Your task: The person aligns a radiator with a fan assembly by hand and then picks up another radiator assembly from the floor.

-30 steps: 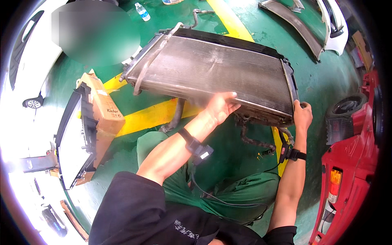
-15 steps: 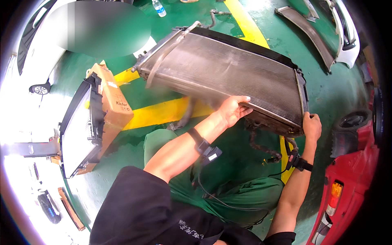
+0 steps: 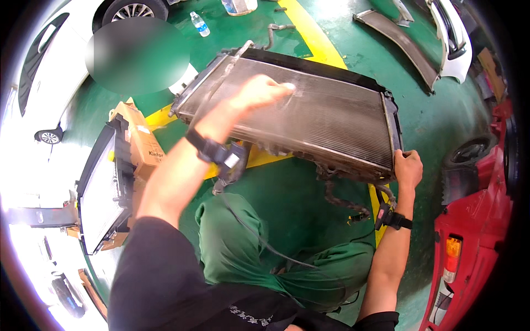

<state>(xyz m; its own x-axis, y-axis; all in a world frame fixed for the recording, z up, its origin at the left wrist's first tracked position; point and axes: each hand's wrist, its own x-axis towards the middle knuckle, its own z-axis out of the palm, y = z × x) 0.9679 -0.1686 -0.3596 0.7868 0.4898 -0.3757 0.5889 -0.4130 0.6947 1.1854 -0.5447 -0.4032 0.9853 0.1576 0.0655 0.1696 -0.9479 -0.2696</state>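
Observation:
A dusty car radiator (image 3: 326,110) with a dark frame is tilted in front of me, its near edge raised off the floor. At its right end, my right hand (image 3: 408,168) is closed round the side edge near the lower corner. Slightly blurred, my left hand (image 3: 259,92) is over the finned face left of its middle, fingers curled in and thumb pointing right. Nothing shows in the left hand, and I cannot tell whether it touches the fins. A corroded hose (image 3: 337,196) hangs under the near edge. Straps with small devices are on both wrists.
To the left, another radiator (image 3: 102,185) leans by a cardboard box (image 3: 141,138). A water bottle (image 3: 200,25) and a bent pipe (image 3: 271,34) are beyond. Car panels (image 3: 400,47) lie far right; a red car part (image 3: 475,237) is near right. A white car (image 3: 61,71) stands left.
My left hand has left the radiator's near edge and moved up and left over its face. My right hand keeps its grip. The whole view has shifted a little.

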